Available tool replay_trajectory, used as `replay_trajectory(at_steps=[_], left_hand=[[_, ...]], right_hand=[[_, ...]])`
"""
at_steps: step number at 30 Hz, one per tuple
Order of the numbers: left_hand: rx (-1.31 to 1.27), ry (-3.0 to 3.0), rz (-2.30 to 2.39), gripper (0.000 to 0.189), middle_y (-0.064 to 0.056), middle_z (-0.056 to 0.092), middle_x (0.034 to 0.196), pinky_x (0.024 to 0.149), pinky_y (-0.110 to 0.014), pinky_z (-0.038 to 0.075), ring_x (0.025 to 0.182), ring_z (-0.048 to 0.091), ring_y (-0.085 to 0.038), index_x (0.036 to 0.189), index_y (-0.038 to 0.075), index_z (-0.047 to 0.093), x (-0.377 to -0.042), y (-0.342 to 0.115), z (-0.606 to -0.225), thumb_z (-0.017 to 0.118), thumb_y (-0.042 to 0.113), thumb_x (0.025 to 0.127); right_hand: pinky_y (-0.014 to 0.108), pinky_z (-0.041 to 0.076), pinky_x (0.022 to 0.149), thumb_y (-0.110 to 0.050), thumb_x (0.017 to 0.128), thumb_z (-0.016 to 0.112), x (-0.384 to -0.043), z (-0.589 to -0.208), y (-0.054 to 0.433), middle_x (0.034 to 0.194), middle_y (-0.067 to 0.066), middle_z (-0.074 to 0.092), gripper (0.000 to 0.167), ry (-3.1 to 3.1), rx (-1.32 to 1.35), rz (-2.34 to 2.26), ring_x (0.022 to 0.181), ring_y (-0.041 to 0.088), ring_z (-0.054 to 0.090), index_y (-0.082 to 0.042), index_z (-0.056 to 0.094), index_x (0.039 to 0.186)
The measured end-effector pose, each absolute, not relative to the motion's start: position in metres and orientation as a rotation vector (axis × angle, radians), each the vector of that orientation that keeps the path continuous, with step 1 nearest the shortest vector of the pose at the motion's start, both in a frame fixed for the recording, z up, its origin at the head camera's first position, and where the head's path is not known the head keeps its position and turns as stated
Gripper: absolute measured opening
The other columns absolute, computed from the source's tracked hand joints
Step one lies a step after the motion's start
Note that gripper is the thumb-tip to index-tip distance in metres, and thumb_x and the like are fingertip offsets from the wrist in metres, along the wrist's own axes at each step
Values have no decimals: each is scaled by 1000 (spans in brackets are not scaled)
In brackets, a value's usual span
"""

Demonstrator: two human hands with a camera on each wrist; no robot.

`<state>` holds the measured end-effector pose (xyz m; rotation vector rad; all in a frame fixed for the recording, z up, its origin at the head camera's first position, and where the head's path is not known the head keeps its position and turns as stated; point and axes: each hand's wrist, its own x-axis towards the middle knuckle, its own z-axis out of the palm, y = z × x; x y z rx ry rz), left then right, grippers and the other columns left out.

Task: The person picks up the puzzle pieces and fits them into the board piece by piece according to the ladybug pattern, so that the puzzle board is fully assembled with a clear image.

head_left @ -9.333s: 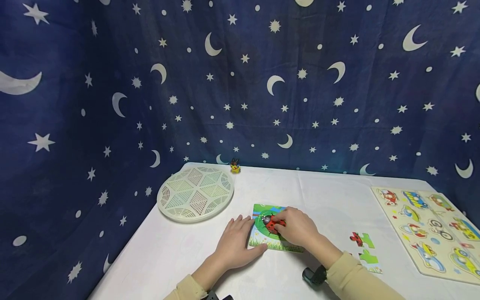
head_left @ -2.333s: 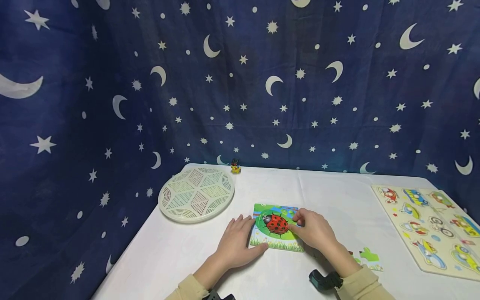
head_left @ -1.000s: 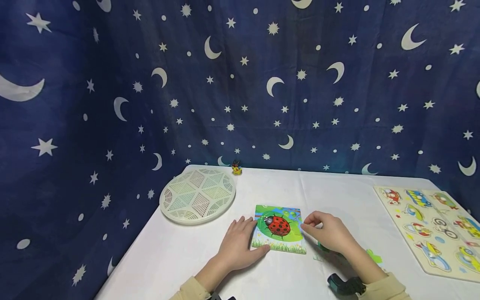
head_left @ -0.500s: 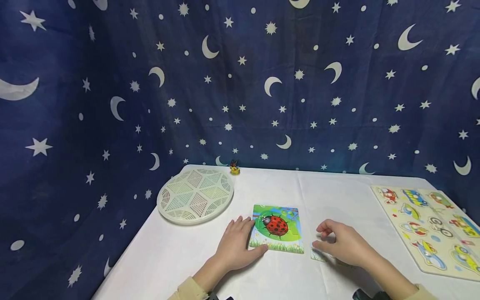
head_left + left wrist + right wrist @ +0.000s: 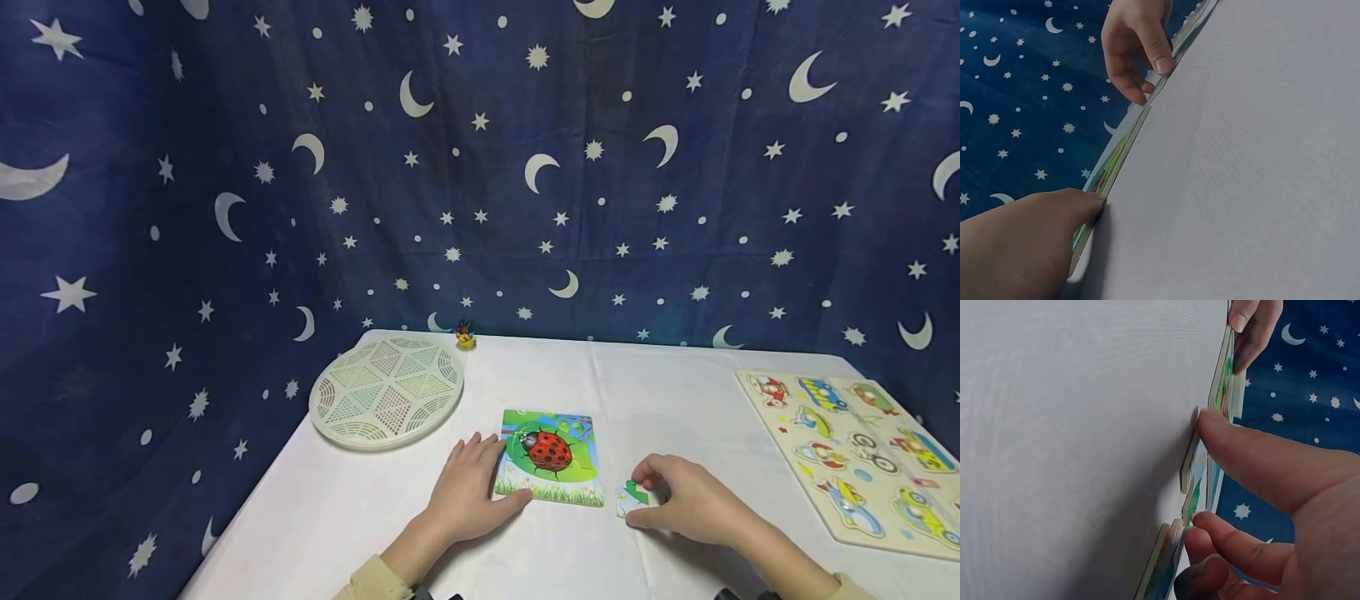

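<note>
A square ladybug puzzle (image 5: 551, 454) lies flat on the white table. My left hand (image 5: 468, 492) rests at its left side with fingers extended, the thumb along its near edge. To the right of the puzzle, my right hand (image 5: 690, 500) holds a small loose puzzle piece (image 5: 632, 500), white with flowers and a green patch, between thumb and index finger. The right wrist view shows that piece (image 5: 1193, 465) edge-on, thumb at one end and index finger near the other. More loose pieces (image 5: 1157, 556) lie beyond it there, under the hand and hidden in the head view.
A round dotted game board (image 5: 386, 392) lies at the back left, with a small yellow figurine (image 5: 465, 336) behind it. A wooden peg puzzle board (image 5: 862, 458) with vehicle pictures covers the right side. A blue star curtain (image 5: 480, 167) surrounds the table.
My right hand has left the ladybug puzzle, moved right and down, and now grips a loose piece. A red-and-green piece lying at the right earlier is gone. My left hand stays put.
</note>
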<state>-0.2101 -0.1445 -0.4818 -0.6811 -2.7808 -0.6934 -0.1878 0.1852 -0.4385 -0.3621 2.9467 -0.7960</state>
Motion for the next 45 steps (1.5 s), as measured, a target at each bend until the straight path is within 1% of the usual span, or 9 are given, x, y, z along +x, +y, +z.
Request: replay_trajectory(at_steps=[11,15,18,21,25,29,34,40,45], left_hand=[[-680,-2787,-690,83,-15,51,151,122,-54,24,146,38,-37,147,4,53,-210,-144,-483,62,64,90],[-680,-2788,-704,83,-16,51,151,122,-55,24,146,37,-38,147,4,53,-210,-144,-483,62,63,91],[-680,-2780,-705,82,-16,52,150,121,-56,25,145,38,-38,146,4,53,-209,-143,-482,63,63,90],[-682,-2775,-700,82,-17,52,149,121,-56,25,145,39,-39,146,3,54,-209,-143,-481,63,62,90],[-681,-2777,-696,82,-17,52,149,121,-56,26,144,39,-38,146,3,53,-209,-143,-480,63,63,90],[-682,-2785,-697,83,-17,52,150,121,-56,26,145,39,-38,146,3,53,-208,-144,-479,63,63,90],[-685,-2787,-702,83,-16,51,150,121,-55,25,145,38,-38,146,3,53,-209,-144,-480,62,64,91],[-683,-2783,-701,83,-16,52,150,121,-56,25,145,39,-38,146,4,53,-209,-144,-482,62,64,90],[-672,-2789,-676,83,-14,52,150,122,-54,24,145,38,-37,147,5,53,-209,-144,-483,62,65,90]], right_hand=[[41,48,81,-38,64,97,-188,-440,182,89,-5,58,54,2961,-345,-815,86,16,52,-15,63,99],[36,46,75,-36,63,98,-185,-441,181,90,-6,59,59,2979,-341,-856,83,14,52,-16,59,103],[30,45,68,-34,67,96,-181,-442,182,88,-6,60,58,2977,-376,-916,74,11,54,-17,56,106],[26,46,59,-28,77,90,-178,-443,182,84,-6,60,49,2945,-448,-1003,60,8,56,-17,54,109],[27,50,52,-22,89,81,-177,-444,182,80,-5,60,36,2865,-516,-1127,49,10,56,-15,55,113],[28,50,49,-21,94,76,-177,-443,181,79,-3,62,30,2794,-510,-1225,53,13,57,-12,56,115],[28,49,52,-21,94,75,-178,-441,180,78,0,64,31,2739,-424,-1312,61,17,61,-8,59,117],[29,50,50,-18,94,76,-179,-440,175,79,3,65,36,2705,-335,-1419,63,20,63,-1,60,121],[29,49,51,-18,94,76,-182,-437,169,78,4,66,34,2709,-243,-1455,63,22,62,-3,60,120]])
